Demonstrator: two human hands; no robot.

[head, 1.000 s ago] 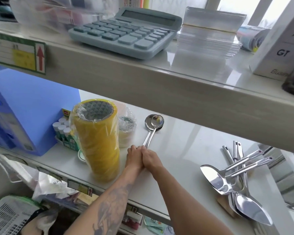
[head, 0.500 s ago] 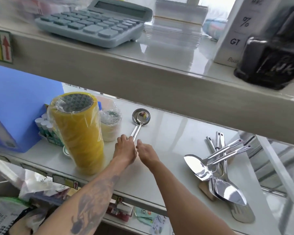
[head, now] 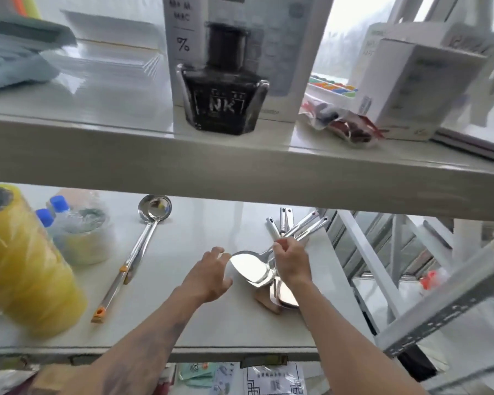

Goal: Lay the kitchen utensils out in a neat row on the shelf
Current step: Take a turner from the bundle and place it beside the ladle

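From the head view, one ladle (head: 146, 238) is seen laid out alone toward the shelf's (head: 200, 317) left end. The pile of utensils (head: 271, 269) sits near the right end — about five handles are counted, though overlap blurs this. Polished steel is judged stiff, light and slippery, best taken mid-handle. The right hand (head: 293, 262) is clenched on a handle; the left hand (head: 208, 276) is spread beside the spatula blade (head: 250, 270), grasping nothing.

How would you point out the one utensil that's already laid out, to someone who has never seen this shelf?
Look at the lower white shelf, left of both hands. Beside the tall yellow roll of tape lies a long steel ladle, round bowl toward the back. It lies alone with orange tags on its handle, unlike the heaped steel spatulas on the right.
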